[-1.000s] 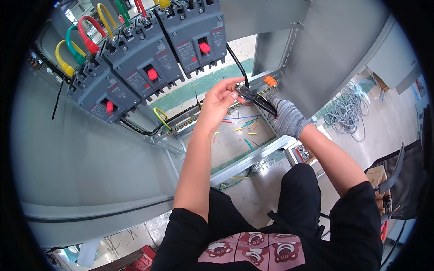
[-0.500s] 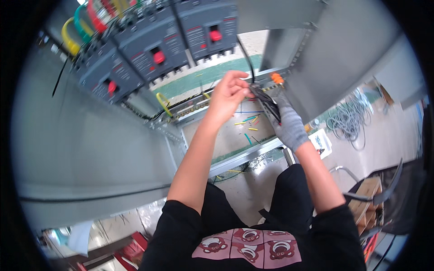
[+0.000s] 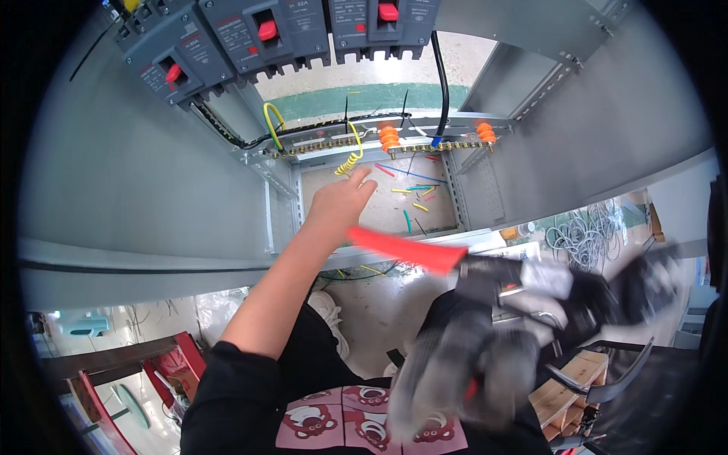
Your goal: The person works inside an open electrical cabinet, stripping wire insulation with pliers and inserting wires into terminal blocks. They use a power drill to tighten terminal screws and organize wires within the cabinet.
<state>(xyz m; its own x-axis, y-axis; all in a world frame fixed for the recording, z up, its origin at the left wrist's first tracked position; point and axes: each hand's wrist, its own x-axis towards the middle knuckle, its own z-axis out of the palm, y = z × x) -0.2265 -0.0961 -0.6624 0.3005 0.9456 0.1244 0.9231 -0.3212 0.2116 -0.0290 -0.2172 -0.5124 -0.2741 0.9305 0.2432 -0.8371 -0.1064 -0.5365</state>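
Observation:
My left hand (image 3: 337, 203) is bare and reaches into the cabinet's lower opening. Its visible fingers are loosely stretched out and the thumb is hidden. Just above the fingertips hangs a coiled yellow wire (image 3: 349, 163); whether they touch it I cannot tell. In a grey work glove, my right hand (image 3: 470, 371) is smeared by motion in front of my body. It grips a black tool (image 3: 523, 284) with a long red handle (image 3: 409, 250), which points left past my left wrist. The tool's exact kind is blurred.
Circuit breakers (image 3: 269, 34) with red levers line the top. Below them runs a busbar (image 3: 318, 144) with brass screws, orange insulators (image 3: 389, 138) and a black cable (image 3: 441, 91). Coloured wire scraps (image 3: 421, 189) lie inside the frame. Grey cable (image 3: 584, 235) is heaped at right.
My right hand has swung back from the busbar toward my body, bringing the tool into plain view. My left hand has moved left and down, beneath the yellow wire. The view has shifted.

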